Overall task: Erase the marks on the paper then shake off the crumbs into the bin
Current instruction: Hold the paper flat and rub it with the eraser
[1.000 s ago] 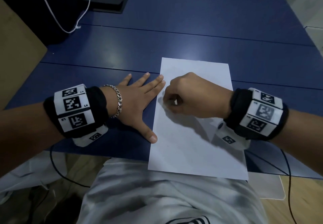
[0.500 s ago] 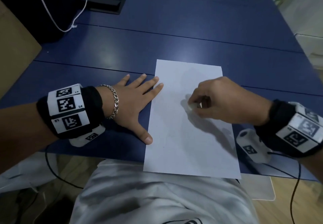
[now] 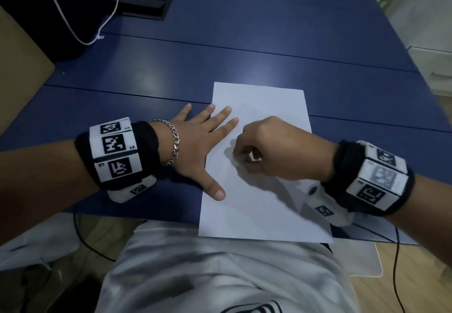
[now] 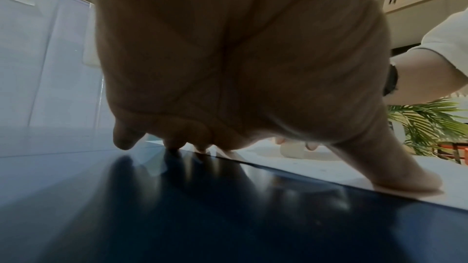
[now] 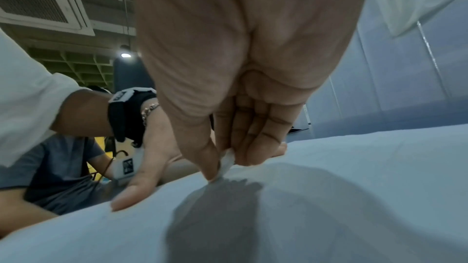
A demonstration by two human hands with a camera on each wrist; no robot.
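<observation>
A white sheet of paper (image 3: 266,205) lies lengthwise on the blue table (image 3: 244,51), its near edge over the table's front. Faint pencil marks (image 3: 247,111) show near its upper left. My left hand (image 3: 208,141) lies flat with fingers spread, fingertips and thumb pressing the paper's left edge; the left wrist view shows the thumb (image 4: 405,179) on the sheet (image 4: 380,169). My right hand (image 3: 271,151) pinches a small white eraser (image 3: 254,157) and holds it down on the paper's left-middle part. The right wrist view shows the eraser (image 5: 226,162) between thumb and fingers, touching the sheet (image 5: 354,187). No bin is in view.
A black bag (image 3: 49,7) with a white cord sits at the table's far left, beside a dark cable slot (image 3: 141,7). Cables (image 3: 396,263) hang below the table edge near my right wrist. A white board (image 3: 367,259) lies below the table at right. Another person (image 5: 63,167) sits beyond the table.
My right hand with the eraser swung right across the paper, then came back left toward my left fingers. The left hand has stayed flat on the paper's edge.
</observation>
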